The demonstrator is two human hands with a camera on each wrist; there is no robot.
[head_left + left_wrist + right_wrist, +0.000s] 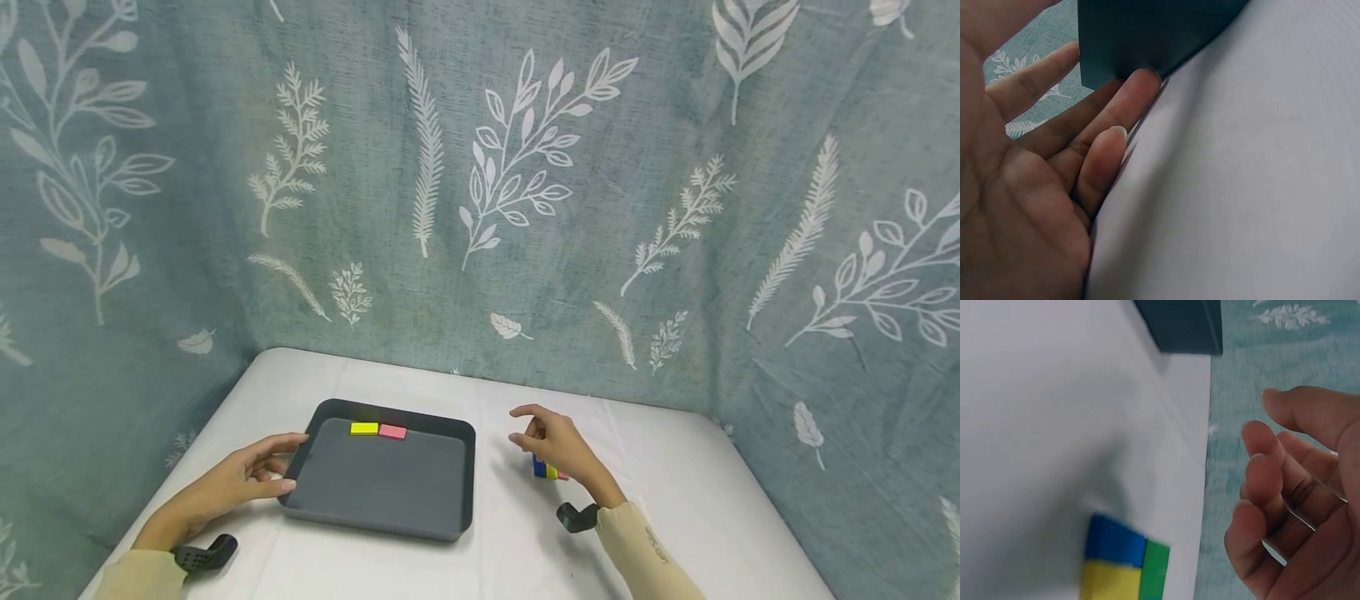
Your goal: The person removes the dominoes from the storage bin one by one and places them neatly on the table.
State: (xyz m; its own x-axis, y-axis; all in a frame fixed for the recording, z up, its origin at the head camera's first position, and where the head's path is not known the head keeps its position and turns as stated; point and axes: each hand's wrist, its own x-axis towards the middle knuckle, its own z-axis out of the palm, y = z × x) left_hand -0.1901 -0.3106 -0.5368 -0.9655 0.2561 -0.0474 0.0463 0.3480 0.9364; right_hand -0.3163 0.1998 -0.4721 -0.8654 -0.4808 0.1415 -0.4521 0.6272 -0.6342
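Observation:
A dark grey tray (pixel 378 527) lies on the white-covered table. Inside, along its far wall, a yellow block (pixel 364 429) and a pink block (pixel 393 432) sit end to end. My left hand (pixel 243 477) is at the tray's left side, thumb and fingertips right at the rim; its fingers (pixel 1138 94) lie against the outer wall in the left wrist view. To the right of the tray, my right hand (pixel 558 442) hovers with loosely bent fingers and nothing between them. Below it is a small group of blocks, with a blue block (pixel 1113 540), a yellow block (pixel 1110 581) and a green block (pixel 1155 569) showing.
The white tablecloth (pixel 675 467) covers the table around the tray. Behind and on both sides hangs a blue-green curtain (pixel 480 208) with white leaf prints. A black wrist camera (pixel 577 517) is strapped below the right hand, another camera (pixel 206 554) below the left.

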